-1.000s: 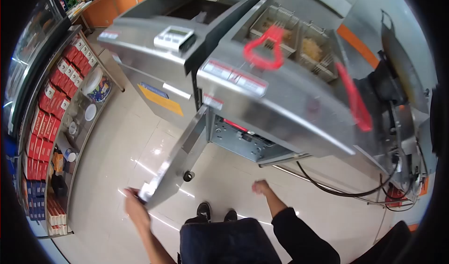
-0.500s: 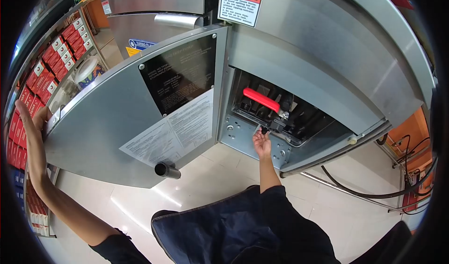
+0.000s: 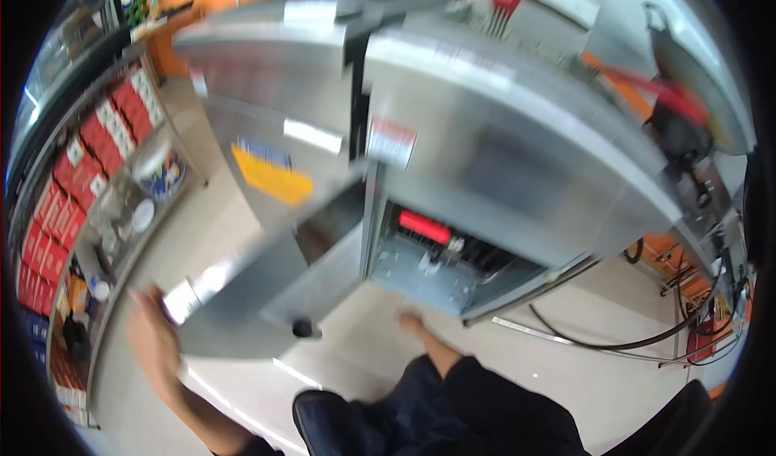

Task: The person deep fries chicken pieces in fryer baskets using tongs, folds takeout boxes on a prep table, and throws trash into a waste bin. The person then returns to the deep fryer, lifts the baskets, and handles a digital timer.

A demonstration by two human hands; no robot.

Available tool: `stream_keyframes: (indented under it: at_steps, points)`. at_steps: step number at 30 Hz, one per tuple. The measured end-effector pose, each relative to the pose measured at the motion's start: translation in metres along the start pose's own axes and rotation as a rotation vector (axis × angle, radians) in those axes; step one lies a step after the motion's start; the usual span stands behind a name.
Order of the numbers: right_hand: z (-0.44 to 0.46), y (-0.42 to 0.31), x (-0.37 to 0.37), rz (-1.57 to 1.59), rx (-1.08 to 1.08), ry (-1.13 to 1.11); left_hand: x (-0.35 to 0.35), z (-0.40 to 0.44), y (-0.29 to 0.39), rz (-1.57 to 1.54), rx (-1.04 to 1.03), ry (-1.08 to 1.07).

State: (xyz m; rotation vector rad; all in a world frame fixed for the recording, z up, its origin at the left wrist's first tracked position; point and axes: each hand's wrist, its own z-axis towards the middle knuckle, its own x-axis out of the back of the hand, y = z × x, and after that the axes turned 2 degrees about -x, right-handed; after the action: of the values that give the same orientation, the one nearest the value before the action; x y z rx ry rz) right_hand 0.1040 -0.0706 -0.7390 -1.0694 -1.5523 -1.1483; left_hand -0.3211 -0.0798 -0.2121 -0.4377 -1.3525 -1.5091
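The steel fryer (image 3: pixel 501 169) has its lower compartment open, with a red-handled lever (image 3: pixel 424 226) showing among dark parts inside. Its metal cabinet door (image 3: pixel 234 314) is swung out to the left, blurred by motion. My left hand (image 3: pixel 153 335) is at the door's outer edge and appears to grip it. Below and outside the compartment is my right hand (image 3: pixel 411 323), apart from the lever and smeared, so its fingers cannot be made out. A short dark tube (image 3: pixel 305 328) sticks out near the door's lower edge.
Red boxes (image 3: pixel 81 165) fill the shelf at the left. A second steel unit (image 3: pixel 267 100) stands beside the fryer. A black hose (image 3: pixel 598 344) loops low on the right, and a wok (image 3: pixel 699 84) is at the upper right.
My right hand has left the parts under the red lever and come down out of the compartment. The door and left hand have shifted right in view. The camera has tilted up.
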Motion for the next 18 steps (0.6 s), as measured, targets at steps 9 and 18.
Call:
stream_keyframes:
  at_steps: [9, 18]
  points:
    - [-0.28, 0.027, 0.259, 1.01, -0.255, -0.355, -0.083, -0.216, 0.054, -0.286, 0.128, -0.224]
    - [-0.449, 0.158, 0.392, 1.499, -1.032, -0.238, -0.111, -0.264, 0.295, -1.202, 0.841, -1.072]
